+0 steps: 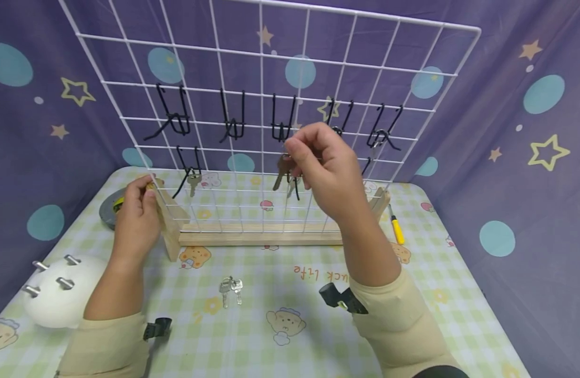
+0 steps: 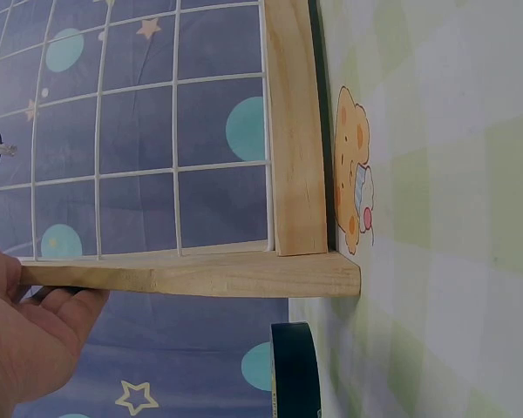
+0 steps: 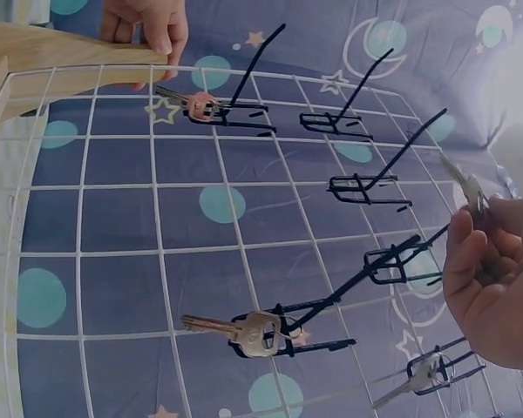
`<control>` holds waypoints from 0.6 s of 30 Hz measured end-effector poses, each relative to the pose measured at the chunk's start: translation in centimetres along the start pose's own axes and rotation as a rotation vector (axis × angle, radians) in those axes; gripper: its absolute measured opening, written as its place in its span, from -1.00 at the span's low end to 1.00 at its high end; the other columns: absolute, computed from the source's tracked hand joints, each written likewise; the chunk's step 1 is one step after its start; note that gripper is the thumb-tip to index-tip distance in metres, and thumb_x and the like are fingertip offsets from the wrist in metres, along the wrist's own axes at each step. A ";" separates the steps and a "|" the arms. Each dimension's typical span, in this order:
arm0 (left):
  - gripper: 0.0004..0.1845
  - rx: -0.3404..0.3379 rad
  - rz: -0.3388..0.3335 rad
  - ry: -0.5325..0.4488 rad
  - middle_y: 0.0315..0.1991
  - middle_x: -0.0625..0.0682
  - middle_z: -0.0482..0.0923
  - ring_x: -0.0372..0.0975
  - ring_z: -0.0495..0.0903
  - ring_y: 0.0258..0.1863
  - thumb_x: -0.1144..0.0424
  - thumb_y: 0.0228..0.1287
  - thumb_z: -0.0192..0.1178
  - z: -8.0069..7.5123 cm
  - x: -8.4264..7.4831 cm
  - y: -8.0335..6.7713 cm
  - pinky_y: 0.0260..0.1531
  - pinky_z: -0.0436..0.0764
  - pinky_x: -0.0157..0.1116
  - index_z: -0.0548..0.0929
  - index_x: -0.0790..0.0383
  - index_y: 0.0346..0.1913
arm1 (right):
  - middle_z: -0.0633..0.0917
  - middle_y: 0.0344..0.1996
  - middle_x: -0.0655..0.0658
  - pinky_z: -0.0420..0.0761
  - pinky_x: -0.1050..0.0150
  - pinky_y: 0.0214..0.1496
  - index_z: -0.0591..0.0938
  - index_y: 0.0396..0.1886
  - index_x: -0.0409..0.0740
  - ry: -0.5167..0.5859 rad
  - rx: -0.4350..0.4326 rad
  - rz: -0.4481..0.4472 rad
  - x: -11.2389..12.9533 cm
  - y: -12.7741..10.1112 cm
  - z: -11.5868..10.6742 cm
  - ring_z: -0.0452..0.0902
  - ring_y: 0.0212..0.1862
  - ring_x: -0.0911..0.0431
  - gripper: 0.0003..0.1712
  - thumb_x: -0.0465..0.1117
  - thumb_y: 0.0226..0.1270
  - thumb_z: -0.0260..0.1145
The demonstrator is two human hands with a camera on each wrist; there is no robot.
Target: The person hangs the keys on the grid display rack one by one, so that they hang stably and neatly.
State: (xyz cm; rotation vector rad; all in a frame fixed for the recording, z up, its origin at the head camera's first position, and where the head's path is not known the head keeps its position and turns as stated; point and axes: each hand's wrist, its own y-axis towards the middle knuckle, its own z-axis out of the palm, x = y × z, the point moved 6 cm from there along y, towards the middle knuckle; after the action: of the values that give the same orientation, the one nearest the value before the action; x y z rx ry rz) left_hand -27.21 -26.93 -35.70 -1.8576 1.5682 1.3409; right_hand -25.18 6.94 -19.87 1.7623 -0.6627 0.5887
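Left hand grips the wooden stand, seemingly to steady the wire grid; the right hand pinches a key near its top, probably letting it dangle free, close to the black hooks. Loose keys lie on the surface, between and below both hands.
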 end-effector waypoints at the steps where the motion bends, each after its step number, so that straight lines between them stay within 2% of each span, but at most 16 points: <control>1: -0.48 -0.001 0.001 0.001 0.40 0.18 0.33 0.06 0.32 0.32 0.02 0.59 -0.34 0.0 0.0 0.0 0.38 0.23 0.03 0.17 0.04 0.50 | 0.65 -0.42 -0.13 0.48 0.33 -0.58 0.54 -0.24 -0.27 -0.003 -0.012 -0.004 0.0 0.1 0.0 0.53 -0.44 0.07 -0.83 -0.21 0.46 0.21; 6: -0.49 -0.003 0.001 0.003 0.40 0.20 0.32 0.08 0.31 0.32 0.03 0.59 -0.34 0.0 0.0 0.0 0.39 0.21 0.05 0.17 0.04 0.50 | 0.60 -0.42 -0.12 0.56 0.31 -0.50 0.54 -0.23 -0.27 -0.033 -0.049 -0.006 -0.2 0.5 0.3 0.53 -0.42 0.11 -0.81 -0.19 0.46 0.21; 12: -0.48 0.005 0.001 -0.006 0.41 0.20 0.31 0.08 0.30 0.33 0.03 0.60 -0.34 0.1 0.0 0.0 0.39 0.21 0.05 0.16 0.03 0.50 | 0.60 -0.41 -0.11 0.62 0.19 -0.40 0.54 -0.20 -0.25 -0.053 -0.060 0.051 -0.9 0.7 0.5 0.53 -0.40 0.12 -0.77 -0.14 0.48 0.19; 18: -0.48 -0.001 -0.003 0.000 0.39 0.16 0.34 0.04 0.32 0.32 0.01 0.59 -0.34 0.0 -0.1 0.0 0.38 0.23 0.03 0.17 0.03 0.49 | 0.63 -0.38 -0.12 0.60 0.27 -0.39 0.53 -0.16 -0.25 -0.049 -0.046 0.101 -2.0 0.7 0.6 0.55 -0.37 0.11 -0.75 -0.11 0.50 0.16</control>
State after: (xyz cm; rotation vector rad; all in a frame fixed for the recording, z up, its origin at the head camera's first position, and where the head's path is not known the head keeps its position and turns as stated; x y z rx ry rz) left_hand -27.18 -26.86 -35.69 -1.8601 1.5649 1.3405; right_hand -27.08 6.47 -20.90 1.7120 -0.7965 0.5960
